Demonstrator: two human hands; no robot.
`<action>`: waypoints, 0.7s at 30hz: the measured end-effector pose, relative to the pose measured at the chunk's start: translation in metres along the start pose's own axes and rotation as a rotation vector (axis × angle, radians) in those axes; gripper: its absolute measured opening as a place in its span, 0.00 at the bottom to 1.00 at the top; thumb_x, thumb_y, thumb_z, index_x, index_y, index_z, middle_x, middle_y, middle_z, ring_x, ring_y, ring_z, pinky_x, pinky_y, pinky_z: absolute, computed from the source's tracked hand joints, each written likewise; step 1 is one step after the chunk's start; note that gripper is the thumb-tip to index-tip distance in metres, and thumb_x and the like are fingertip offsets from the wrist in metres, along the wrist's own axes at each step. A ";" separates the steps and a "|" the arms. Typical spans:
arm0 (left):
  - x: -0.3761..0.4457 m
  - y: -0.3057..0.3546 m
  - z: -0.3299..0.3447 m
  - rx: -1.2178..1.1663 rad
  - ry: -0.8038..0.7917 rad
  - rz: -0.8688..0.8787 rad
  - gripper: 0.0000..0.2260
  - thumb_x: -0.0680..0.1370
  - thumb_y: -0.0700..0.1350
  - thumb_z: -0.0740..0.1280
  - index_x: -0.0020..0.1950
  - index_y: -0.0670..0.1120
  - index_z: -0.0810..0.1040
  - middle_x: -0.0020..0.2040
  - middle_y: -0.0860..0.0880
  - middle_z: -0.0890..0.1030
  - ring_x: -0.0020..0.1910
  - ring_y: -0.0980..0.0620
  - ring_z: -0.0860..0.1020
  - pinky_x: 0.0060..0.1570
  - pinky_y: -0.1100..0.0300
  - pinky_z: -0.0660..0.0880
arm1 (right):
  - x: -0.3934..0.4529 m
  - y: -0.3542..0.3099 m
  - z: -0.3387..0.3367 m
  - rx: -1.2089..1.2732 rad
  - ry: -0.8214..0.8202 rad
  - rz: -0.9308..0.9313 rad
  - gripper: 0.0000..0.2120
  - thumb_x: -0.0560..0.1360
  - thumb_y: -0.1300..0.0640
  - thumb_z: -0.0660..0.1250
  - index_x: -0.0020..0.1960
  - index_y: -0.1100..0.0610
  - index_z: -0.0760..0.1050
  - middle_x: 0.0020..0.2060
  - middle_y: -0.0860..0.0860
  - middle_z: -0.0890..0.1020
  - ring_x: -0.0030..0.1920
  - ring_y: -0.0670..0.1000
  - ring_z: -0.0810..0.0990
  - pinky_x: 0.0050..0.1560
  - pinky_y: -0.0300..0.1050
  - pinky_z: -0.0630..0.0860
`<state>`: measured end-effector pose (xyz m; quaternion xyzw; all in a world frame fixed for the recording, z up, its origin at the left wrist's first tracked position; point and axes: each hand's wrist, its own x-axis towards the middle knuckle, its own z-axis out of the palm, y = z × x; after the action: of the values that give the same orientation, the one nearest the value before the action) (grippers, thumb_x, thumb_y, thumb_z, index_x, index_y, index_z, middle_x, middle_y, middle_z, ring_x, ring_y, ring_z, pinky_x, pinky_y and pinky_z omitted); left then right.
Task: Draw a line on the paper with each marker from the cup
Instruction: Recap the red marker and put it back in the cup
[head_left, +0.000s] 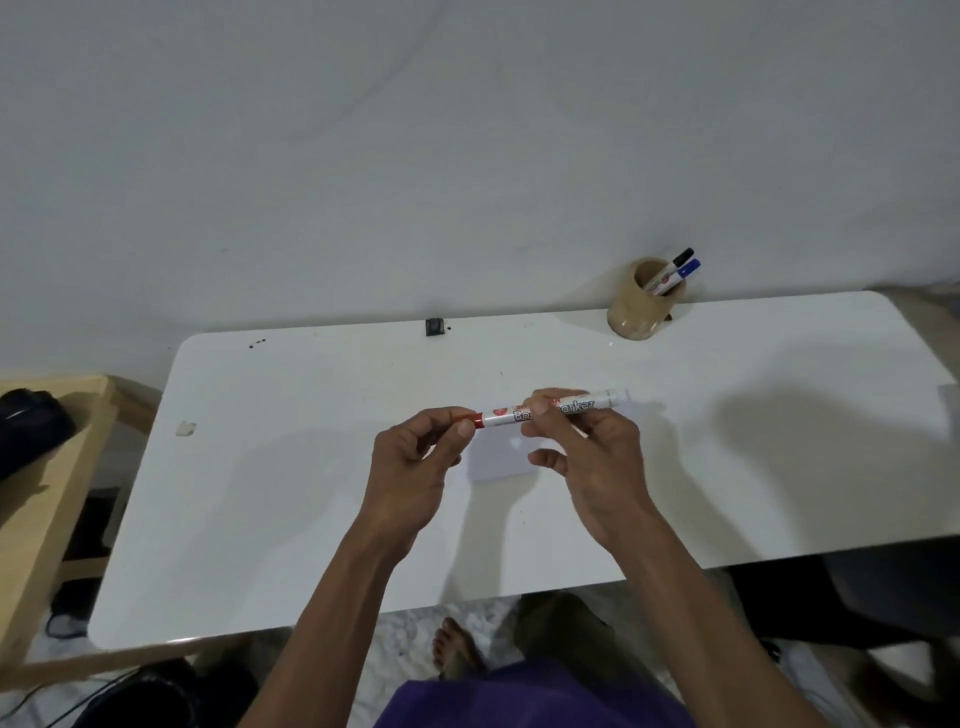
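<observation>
I hold a white board marker (501, 415) with a red cap level above the middle of the white table (291, 493). My left hand (415, 467) pinches the red cap at the marker's left end. My right hand (587, 457) grips the barrel between thumb and fingers. A white sheet of paper (498, 457) lies on the table right under both hands, mostly hidden by them. A tan cup (641, 312) stands at the table's far right edge with a black-capped marker (675, 262) and a blue-capped marker (683, 273) sticking out of it.
A small dark object (435, 326) sits at the table's far edge near the wall. A scrap of tape (185, 428) lies on the left part of the table. A wooden side table (47, 467) with a dark item stands to the left.
</observation>
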<state>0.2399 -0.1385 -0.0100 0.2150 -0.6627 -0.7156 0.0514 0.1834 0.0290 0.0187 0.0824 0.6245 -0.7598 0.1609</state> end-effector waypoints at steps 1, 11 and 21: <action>0.003 0.002 0.000 0.008 -0.001 0.003 0.05 0.78 0.42 0.70 0.48 0.51 0.86 0.42 0.55 0.86 0.46 0.53 0.81 0.53 0.50 0.80 | 0.004 -0.005 -0.006 0.034 0.009 -0.004 0.02 0.75 0.60 0.74 0.46 0.54 0.84 0.40 0.51 0.86 0.41 0.50 0.85 0.37 0.44 0.80; 0.046 0.030 0.050 0.208 -0.063 0.105 0.07 0.79 0.46 0.70 0.43 0.49 0.85 0.39 0.60 0.84 0.40 0.65 0.79 0.44 0.71 0.74 | 0.048 -0.030 -0.061 -0.729 -0.192 -0.285 0.08 0.68 0.57 0.82 0.43 0.53 0.84 0.38 0.44 0.86 0.38 0.46 0.82 0.40 0.34 0.77; 0.103 0.039 0.159 0.317 -0.021 0.061 0.15 0.72 0.53 0.77 0.56 0.52 0.81 0.50 0.54 0.84 0.49 0.59 0.82 0.46 0.62 0.78 | 0.117 -0.064 -0.141 -0.796 -0.053 -0.460 0.11 0.77 0.55 0.73 0.56 0.41 0.78 0.47 0.42 0.86 0.48 0.43 0.83 0.48 0.39 0.80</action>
<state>0.0792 -0.0326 0.0078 0.1927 -0.7739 -0.6024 0.0315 0.0413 0.1605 0.0101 -0.1461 0.8655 -0.4785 0.0229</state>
